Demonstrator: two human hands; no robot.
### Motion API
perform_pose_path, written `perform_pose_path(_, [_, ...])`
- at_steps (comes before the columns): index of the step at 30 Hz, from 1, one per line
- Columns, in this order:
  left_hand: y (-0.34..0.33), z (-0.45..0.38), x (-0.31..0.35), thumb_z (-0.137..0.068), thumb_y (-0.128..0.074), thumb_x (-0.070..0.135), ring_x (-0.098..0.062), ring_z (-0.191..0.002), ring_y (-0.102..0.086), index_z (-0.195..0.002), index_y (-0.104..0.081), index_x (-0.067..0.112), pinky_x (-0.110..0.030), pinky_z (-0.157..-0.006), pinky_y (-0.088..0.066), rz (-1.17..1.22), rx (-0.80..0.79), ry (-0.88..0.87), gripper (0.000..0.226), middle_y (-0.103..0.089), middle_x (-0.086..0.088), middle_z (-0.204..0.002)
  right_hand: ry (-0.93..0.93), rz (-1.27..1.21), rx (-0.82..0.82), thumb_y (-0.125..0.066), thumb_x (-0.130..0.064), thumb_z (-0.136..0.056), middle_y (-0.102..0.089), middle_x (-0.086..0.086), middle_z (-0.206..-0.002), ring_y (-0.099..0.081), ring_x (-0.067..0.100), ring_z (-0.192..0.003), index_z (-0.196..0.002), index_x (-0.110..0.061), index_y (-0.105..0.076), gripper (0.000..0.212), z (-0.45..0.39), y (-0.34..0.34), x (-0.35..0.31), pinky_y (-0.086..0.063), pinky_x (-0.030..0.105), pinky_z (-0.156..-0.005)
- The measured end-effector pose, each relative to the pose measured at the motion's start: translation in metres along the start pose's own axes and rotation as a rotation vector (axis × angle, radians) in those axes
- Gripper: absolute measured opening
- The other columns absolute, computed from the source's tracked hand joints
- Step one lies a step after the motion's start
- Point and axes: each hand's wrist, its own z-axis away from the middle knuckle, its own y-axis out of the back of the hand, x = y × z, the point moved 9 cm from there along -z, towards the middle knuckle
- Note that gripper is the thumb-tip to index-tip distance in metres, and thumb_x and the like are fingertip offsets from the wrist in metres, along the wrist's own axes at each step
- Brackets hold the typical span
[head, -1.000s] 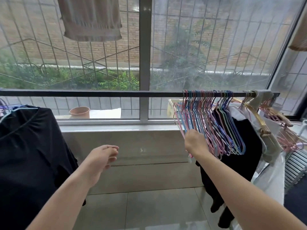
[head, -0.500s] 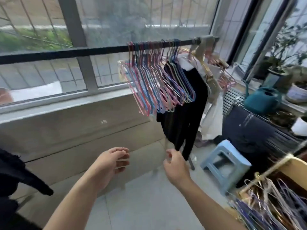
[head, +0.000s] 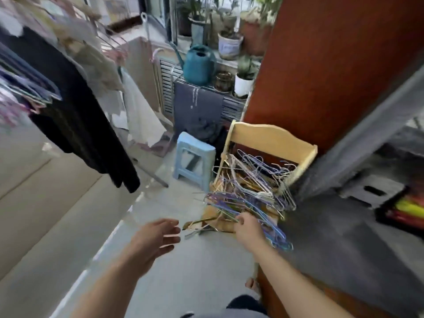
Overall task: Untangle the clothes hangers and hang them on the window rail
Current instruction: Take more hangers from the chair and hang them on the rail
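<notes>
On the wooden chair [head: 270,141] at about three o'clock of frame centre lies the tangle of wire hangers [head: 250,191], spilling over the seat's front edge. At five o'clock the right hand [head: 249,230] reaches into the pile's near edge; its fingertips are hidden among the wires, so its hold cannot be told. At seven o'clock the left hand [head: 156,239] hovers with fingers spread, holding nothing, just beside the pile
</notes>
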Motion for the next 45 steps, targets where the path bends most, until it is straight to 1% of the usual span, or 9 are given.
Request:
perform_pose_path(5, [-0.086,-0.024,-0.012,-0.102,-0.057,0.018,-0.025,-0.085,-0.068,-0.112,-0.071,0.008,-0.036,-0.082,-0.049,0.001,-0.001,0.061,0.019,-0.073,-0.015,-0.104,-0.151,-0.001,-0.070,-0.058,-0.015,-0.095,-0.068,0.004,-0.101,-0.064,0.028,-0.103,-0.082,-0.029,-0.054,0.020,-0.044,0.017,0.125,-0.050,0.034,-0.087])
perform_pose_path(9, [-0.165,-0.057,-0.034,-0.100,-0.060,0.020,-0.023,-0.086,-0.069,-0.116,-0.069,0.007,-0.035,-0.080,-0.051,0.086,0.085,0.142,0.022,-0.073,-0.008,-0.094,-0.194,0.005,-0.133,-0.057,-0.015,-0.094,-0.066,0.001,-0.101,-0.063,0.025,-0.101,-0.090,-0.025,-0.058,0.011,-0.108,0.065,0.196,-0.044,0.029,-0.079])
perform_pose_path(16, [-0.260,-0.078,-0.052,-0.096,-0.065,0.020,-0.029,-0.092,-0.072,-0.114,-0.071,0.008,-0.046,-0.098,-0.054,0.239,0.197,0.257,0.023,-0.074,-0.009,-0.097,-0.199,0.159,-0.233,-0.053,-0.017,-0.093,-0.071,0.005,-0.110,-0.063,0.029,-0.106,-0.093,-0.021,-0.067,0.015,-0.196,0.134,0.253,-0.047,0.030,-0.082])
perform_pose_path(23, [-0.302,-0.132,-0.113,-0.098,-0.062,0.021,-0.033,-0.100,-0.072,-0.114,-0.071,0.006,-0.047,-0.098,-0.056,0.255,0.308,0.428,0.023,-0.074,-0.015,-0.108,-0.172,0.241,-0.399,-0.053,-0.016,-0.091,-0.072,0.006,-0.107,-0.064,0.028,-0.100,-0.094,-0.016,-0.071,0.018,-0.278,0.076,0.288,-0.053,0.034,-0.088])
perform_pose_path(31, [-0.284,-0.186,-0.146,-0.097,-0.064,0.020,-0.033,-0.104,-0.072,-0.111,-0.071,0.007,-0.047,-0.100,-0.055,0.325,0.453,0.449,0.021,-0.075,-0.015,-0.108,0.058,0.347,-0.053,-0.057,-0.016,-0.095,-0.051,0.012,-0.140,-0.047,0.035,-0.130,-0.138,-0.016,-0.051,0.044,-0.402,0.051,0.238,-0.041,0.047,-0.108])
perform_pose_path(36, [-0.273,-0.185,-0.152,-0.096,-0.065,0.022,-0.032,-0.101,-0.073,-0.112,-0.072,0.008,-0.046,-0.095,-0.058,0.308,0.442,0.428,0.022,-0.076,-0.013,-0.107,0.173,0.550,-0.027,-0.050,-0.012,-0.098,-0.063,0.017,-0.121,-0.059,0.039,-0.112,-0.115,-0.007,-0.063,0.021,-0.417,0.036,0.250,-0.049,0.047,-0.093])
perform_pose_path(40, [-0.272,-0.174,-0.156,-0.097,-0.065,0.021,-0.035,-0.101,-0.073,-0.110,-0.073,0.007,-0.048,-0.097,-0.056,0.330,0.443,0.409,0.021,-0.076,-0.015,-0.106,0.397,0.307,0.024,-0.051,-0.020,-0.103,-0.066,0.015,-0.100,-0.061,0.037,-0.091,-0.100,-0.007,-0.067,0.021,-0.395,0.049,0.233,-0.043,0.037,-0.072])
perform_pose_path(42, [-0.276,-0.171,-0.159,-0.097,-0.064,0.020,-0.035,-0.101,-0.073,-0.109,-0.074,0.007,-0.050,-0.099,-0.055,0.326,0.431,0.411,0.020,-0.077,-0.015,-0.105,0.517,0.176,0.044,-0.053,-0.017,-0.103,-0.068,0.012,-0.093,-0.061,0.034,-0.085,-0.097,-0.006,-0.069,0.020,-0.377,0.062,0.215,-0.039,0.034,-0.069])
perform_pose_path(45, [-0.284,-0.167,-0.164,-0.099,-0.060,0.020,-0.035,-0.102,-0.073,-0.110,-0.073,0.008,-0.048,-0.099,-0.056,0.317,0.406,0.424,0.021,-0.076,-0.015,-0.107,0.572,0.081,0.006,-0.053,-0.015,-0.103,-0.071,0.008,-0.097,-0.065,0.029,-0.085,-0.100,-0.006,-0.071,0.021,-0.354,0.072,0.198,-0.051,0.039,-0.071])
